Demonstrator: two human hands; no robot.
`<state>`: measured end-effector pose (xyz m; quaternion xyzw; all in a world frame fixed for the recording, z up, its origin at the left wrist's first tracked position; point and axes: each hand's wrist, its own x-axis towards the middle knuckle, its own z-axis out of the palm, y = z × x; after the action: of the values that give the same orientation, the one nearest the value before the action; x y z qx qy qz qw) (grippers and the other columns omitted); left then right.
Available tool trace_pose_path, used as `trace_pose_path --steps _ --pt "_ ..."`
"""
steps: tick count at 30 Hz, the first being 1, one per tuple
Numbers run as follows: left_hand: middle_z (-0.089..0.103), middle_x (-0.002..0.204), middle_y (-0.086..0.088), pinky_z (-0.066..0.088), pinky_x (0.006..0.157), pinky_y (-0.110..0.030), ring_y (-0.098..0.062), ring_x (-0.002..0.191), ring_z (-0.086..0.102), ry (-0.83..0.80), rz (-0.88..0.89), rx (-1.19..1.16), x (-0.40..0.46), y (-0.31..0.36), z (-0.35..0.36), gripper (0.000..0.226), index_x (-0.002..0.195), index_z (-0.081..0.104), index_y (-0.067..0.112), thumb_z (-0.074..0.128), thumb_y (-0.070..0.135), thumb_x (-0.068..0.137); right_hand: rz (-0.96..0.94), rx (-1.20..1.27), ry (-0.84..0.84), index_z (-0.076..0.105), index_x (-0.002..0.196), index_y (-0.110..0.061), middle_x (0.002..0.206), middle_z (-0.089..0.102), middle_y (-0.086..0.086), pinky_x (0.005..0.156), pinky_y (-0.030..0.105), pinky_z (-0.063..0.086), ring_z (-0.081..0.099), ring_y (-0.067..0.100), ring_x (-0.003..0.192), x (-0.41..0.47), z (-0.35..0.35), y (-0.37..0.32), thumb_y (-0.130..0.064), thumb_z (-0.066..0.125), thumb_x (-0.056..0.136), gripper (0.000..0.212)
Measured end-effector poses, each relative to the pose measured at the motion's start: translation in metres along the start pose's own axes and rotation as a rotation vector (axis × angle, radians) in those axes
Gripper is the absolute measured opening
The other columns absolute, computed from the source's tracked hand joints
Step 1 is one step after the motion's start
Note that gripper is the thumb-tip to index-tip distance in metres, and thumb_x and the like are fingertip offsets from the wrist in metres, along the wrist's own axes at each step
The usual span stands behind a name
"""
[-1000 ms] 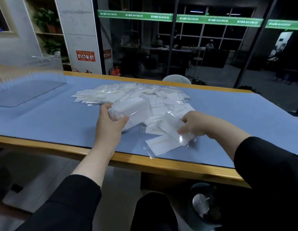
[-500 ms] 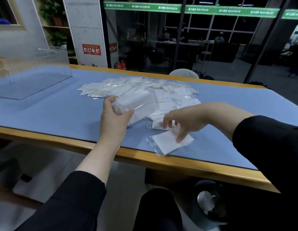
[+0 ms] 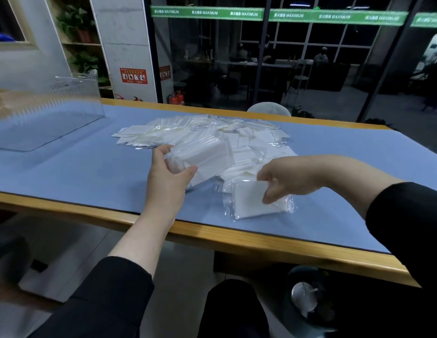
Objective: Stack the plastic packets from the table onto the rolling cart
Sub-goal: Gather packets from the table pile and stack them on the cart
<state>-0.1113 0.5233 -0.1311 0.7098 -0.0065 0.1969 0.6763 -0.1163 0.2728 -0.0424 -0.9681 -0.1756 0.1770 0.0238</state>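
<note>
Plastic packets lie in a loose heap at the middle of the blue-topped worktop, a few spilling toward its near edge. We hold a gathered bundle of packets in our left hand, thumb curled under its near end and fingers round the far side, just above the heap. Our right hand pinches the top edge of a single packet at the near right of the pile, its lower edge apparently on the worktop. No rolling cart is in view; a clear acrylic box stands at the far left. We judge the packets light and limp, their film glossy and likely to slide against one another, so a bundle wants squeezing across its short ends and a loose one lifting by an edge. Most of the heap remains to be collected.
</note>
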Motion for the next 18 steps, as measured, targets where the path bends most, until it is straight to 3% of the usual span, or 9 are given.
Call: trace_pose_path --steps 3,7,9,11,14,16,18 --pt "0.063 0.118 0.003 0.055 0.087 -0.032 -0.015 0.108 0.062 -0.068 -0.005 0.042 -0.003 0.004 0.003 0.047 0.122 0.048 0.037 0.077 0.021 0.089 0.004 0.054 0.188 0.062 0.086 -0.030 0.086 0.063 -0.007 0.068 0.036 0.048 0.056 0.018 0.078 -0.023 -0.003 0.010 -0.033 0.070 0.087 0.009" --pt "0.064 0.109 -0.001 0.054 0.076 -0.021 -0.017 0.098 0.063 -0.252 -0.022 0.048 -0.018 0.014 0.024 0.042 0.121 0.050 0.036 0.074 0.016 0.092 -0.015 0.105 0.324 0.066 0.090 -0.029 0.094 0.063 -0.009 0.077 0.041 0.054 0.059 0.018 0.087 -0.032 0.012 0.016 -0.034 0.071 0.087 0.008" --pt "0.069 0.104 -0.003 0.057 0.079 -0.024 -0.017 0.092 0.067 -0.366 -0.040 0.045 -0.026 0.016 0.037 0.036 0.117 0.052 0.037 0.068 0.013 0.095 -0.048 0.154 0.439 0.065 0.088 -0.027 0.096 0.058 -0.009 0.077 0.034 0.051 0.055 0.016 0.089 -0.026 0.028 0.020 -0.031 0.073 0.085 0.009" --pt "0.067 0.088 0.004 0.051 0.065 -0.017 -0.006 0.072 0.061 -0.437 -0.057 0.050 -0.035 0.021 0.046 0.028 0.112 0.054 0.035 0.058 0.010 0.099 -0.075 0.276 0.603 0.061 0.086 -0.030 0.102 0.052 -0.007 0.077 0.022 0.042 0.051 0.013 0.095 -0.020 0.046 0.026 -0.026 0.079 0.081 0.020" --pt "0.059 0.088 0.003 0.043 0.067 -0.019 -0.007 0.075 0.052 -0.462 -0.032 0.019 -0.041 0.024 0.054 0.008 0.106 0.057 0.024 0.054 0.027 0.098 -0.072 0.565 0.782 0.047 0.105 -0.043 0.123 0.042 -0.010 0.088 0.021 0.041 0.048 0.006 0.112 -0.014 0.070 0.029 -0.025 0.085 0.075 0.052" --pt "0.053 0.083 0.005 0.040 0.067 -0.020 -0.004 0.071 0.046 -0.473 0.029 0.058 -0.046 0.027 0.058 0.030 0.100 0.057 0.021 0.050 0.051 0.101 -0.088 0.786 0.756 0.037 0.130 -0.047 0.136 0.038 -0.013 0.093 0.022 0.046 0.048 0.004 0.120 -0.011 0.078 0.028 -0.023 0.088 0.074 0.079" --pt "0.053 0.078 0.011 0.040 0.064 -0.016 0.001 0.066 0.045 -0.401 0.072 0.097 -0.053 0.029 0.065 0.052 0.098 0.057 0.024 0.040 0.072 0.093 -0.108 0.905 0.689 0.030 0.142 -0.050 0.130 0.047 -0.012 0.094 0.026 0.051 0.056 0.007 0.111 -0.009 0.083 0.027 -0.021 0.088 0.075 0.093"
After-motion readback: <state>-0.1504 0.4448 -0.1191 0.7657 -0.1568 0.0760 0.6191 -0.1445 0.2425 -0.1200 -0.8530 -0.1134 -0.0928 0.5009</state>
